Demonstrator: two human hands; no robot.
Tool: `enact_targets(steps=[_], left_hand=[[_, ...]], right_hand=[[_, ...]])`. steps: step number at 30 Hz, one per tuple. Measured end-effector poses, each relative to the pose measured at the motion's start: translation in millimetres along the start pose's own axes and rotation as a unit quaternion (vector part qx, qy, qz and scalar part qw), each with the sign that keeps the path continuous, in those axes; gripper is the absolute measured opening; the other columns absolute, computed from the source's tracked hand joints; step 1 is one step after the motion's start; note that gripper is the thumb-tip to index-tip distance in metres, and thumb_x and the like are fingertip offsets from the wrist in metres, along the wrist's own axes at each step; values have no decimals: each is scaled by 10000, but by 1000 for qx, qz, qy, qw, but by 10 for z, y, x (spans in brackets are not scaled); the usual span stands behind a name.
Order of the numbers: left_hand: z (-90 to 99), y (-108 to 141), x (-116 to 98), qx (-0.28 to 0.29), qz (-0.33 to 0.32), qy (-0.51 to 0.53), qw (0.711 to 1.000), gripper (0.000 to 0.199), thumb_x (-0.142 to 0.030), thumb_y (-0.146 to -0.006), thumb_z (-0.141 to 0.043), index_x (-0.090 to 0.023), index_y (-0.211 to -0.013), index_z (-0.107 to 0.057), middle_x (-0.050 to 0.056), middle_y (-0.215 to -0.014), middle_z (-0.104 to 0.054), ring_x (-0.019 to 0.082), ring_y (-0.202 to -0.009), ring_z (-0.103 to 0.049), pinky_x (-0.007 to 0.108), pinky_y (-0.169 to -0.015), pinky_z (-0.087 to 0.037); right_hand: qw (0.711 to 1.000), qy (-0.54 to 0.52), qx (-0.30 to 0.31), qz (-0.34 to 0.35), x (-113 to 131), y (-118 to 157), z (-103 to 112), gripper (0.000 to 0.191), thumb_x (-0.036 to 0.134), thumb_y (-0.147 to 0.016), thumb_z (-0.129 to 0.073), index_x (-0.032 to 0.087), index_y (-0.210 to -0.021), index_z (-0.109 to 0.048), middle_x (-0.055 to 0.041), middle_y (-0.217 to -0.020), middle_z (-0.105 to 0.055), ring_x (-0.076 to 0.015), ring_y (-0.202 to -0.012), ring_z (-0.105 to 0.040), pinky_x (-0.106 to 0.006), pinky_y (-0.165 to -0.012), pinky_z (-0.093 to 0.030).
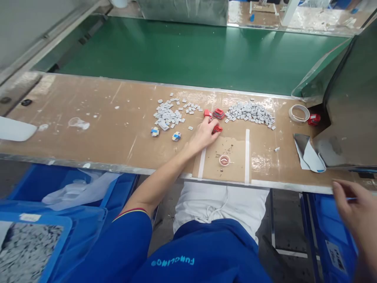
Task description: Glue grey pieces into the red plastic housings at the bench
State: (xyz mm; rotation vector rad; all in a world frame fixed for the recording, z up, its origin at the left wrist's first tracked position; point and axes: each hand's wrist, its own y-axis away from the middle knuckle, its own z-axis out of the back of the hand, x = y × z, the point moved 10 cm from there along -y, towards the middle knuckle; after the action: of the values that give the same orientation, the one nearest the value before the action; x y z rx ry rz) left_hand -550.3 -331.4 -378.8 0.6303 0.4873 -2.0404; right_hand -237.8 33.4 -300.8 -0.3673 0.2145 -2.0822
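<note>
My left hand point(205, 134) reaches to the middle of the bench, its fingers closed about a small red toy vehicle part point(217, 129) between thumb and fingertips. Just beyond the fingertips lie another red part point(207, 113) and a red and grey toy vehicle point(218, 113). At the right edge, above the blue bins, my right hand point(355, 208) is in the air, fingers loosely bent and apart, with nothing visible in it. Small grey tiles lie in a left pile point(168, 114) and a right pile point(250, 113) on either side of the red parts.
A small cup point(224, 160) with a thin stick stands on a taped cardboard sheet point(235, 173). Two blue-and-white pieces point(176, 136) lie left. A tape roll point(299, 113) and another red vehicle point(314, 119) sit right. Behind runs a green conveyor belt point(188, 55); blue bins point(67, 224) stand below.
</note>
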Motion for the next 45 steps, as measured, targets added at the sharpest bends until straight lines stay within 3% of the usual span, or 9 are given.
enact_targets(steps=[3, 8, 13, 18, 27, 32, 35, 40, 45], left_hand=[[97, 266, 170, 8, 26, 250, 968, 307, -490, -978, -646, -187, -1024, -660, 32, -909, -661, 171, -799, -647, 309, -775, -568], [-90, 861, 403, 37, 165, 544, 822, 669, -818, -919, -529, -170, -765, -600, 16, -607, -630, 130, -521, -607, 235, -486, -485], [-364, 1182, 321, 73, 200, 637, 741, 706, -792, -867, -654, -98, -978, -723, 108, -773, -778, 145, -562, -680, 244, -500, -526], [-490, 1348, 266, 87, 188, 630, 748, 788, -755, -847, -723, -100, -1286, -726, 65, -808, -760, 133, -579, -683, 258, -544, -560], [-452, 1493, 234, 69, 163, 628, 758, 636, -684, -913, -701, -193, -1315, -741, 96, -1044, -756, 130, -703, -701, 276, -643, -583], [-431, 1504, 280, 57, 145, 590, 792, 760, -440, -733, -959, -213, -1409, -696, 110, -1141, -766, 165, -867, -723, 272, -750, -601], [-466, 1518, 320, 45, 151, 565, 810, 686, -424, -828, -885, -190, -1434, -663, 97, -1077, -787, 165, -827, -739, 283, -745, -617], [-376, 1508, 332, -16, 99, 463, 881, 575, -570, -916, -755, -166, -1321, -692, 99, -1036, -806, 164, -785, -748, 283, -754, -618], [-293, 1505, 235, -34, 34, 357, 933, 494, -580, -880, -793, -177, -1161, -736, 92, -1013, -828, 186, -857, -778, 275, -802, -605]], right_hand=[[982, -169, 77, 32, 693, 155, -451, 310, 513, -918, -631, 243, -982, -769, -106, -821, -793, -270, -680, -758, -380, -616, -565], [893, -391, 185, 126, 2019, 258, -1040, 360, 417, -960, -676, 190, -1237, -710, -79, -949, -784, -188, -713, -722, -317, -660, -596], [868, -413, 172, 218, 2604, 179, -1149, 195, 322, -982, -691, 219, -1133, -761, -44, -881, -742, -156, -668, -624, -295, -624, -530], [856, -407, 180, 263, 2819, 183, -1074, 157, 265, -1021, -636, 235, -995, -788, -54, -915, -758, -154, -706, -638, -287, -627, -504], [850, -488, 67, 187, 2653, 114, -1100, 65, 264, -976, -712, 238, -927, -745, -51, -904, -748, -186, -818, -699, -321, -691, -561], [807, -580, 107, 10, 2384, 224, -1425, 230, 441, -943, -767, 228, -893, -695, -66, -909, -778, -212, -886, -766, -348, -775, -629], [780, -612, 120, -49, 2307, 275, -1530, 288, 481, -902, -811, 228, -873, -678, -46, -855, -781, -198, -811, -770, -333, -758, -639], [773, -614, 139, -75, 2266, 255, -1567, 310, 494, -917, -800, 227, -877, -646, -35, -837, -789, -189, -761, -771, -336, -748, -653], [779, -619, 95, -39, 2372, 211, -1262, 201, 398, -972, -754, 233, -935, -646, -31, -871, -797, -182, -776, -783, -309, -703, -646]])
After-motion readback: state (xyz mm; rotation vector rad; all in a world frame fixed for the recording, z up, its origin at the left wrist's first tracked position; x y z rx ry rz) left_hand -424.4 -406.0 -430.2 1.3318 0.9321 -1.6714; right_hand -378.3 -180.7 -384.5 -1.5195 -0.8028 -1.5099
